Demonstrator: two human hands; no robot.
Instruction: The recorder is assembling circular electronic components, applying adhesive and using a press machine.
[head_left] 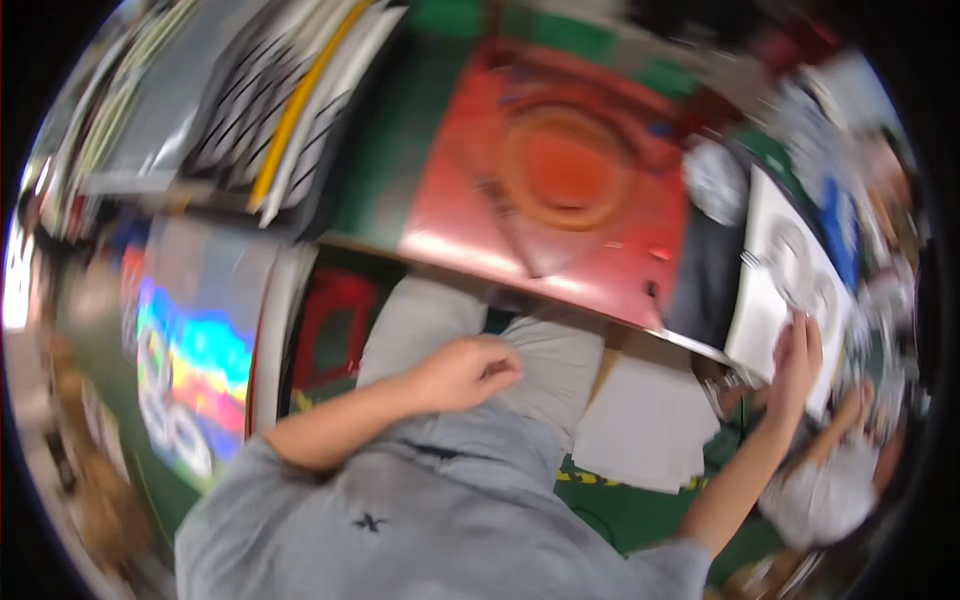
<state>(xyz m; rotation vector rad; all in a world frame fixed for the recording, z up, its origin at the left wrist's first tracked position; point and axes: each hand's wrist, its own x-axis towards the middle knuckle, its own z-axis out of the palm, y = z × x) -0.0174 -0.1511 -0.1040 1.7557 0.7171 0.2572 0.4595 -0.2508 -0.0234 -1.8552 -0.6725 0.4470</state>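
The left hand is closed in a loose curl over the lap, seemingly empty. Right of the red sheet, the white board lies under the right hand; blur hides whether this hand pinches anything. A careless sideways pull could, I think, shift the board.

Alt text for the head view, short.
A person's right hand reaches to a white board at the table's right, too blurred to show any grip, while the left hand is loosely curled over the lap. Ahead, a red sheet with an orange ring lies on the table.
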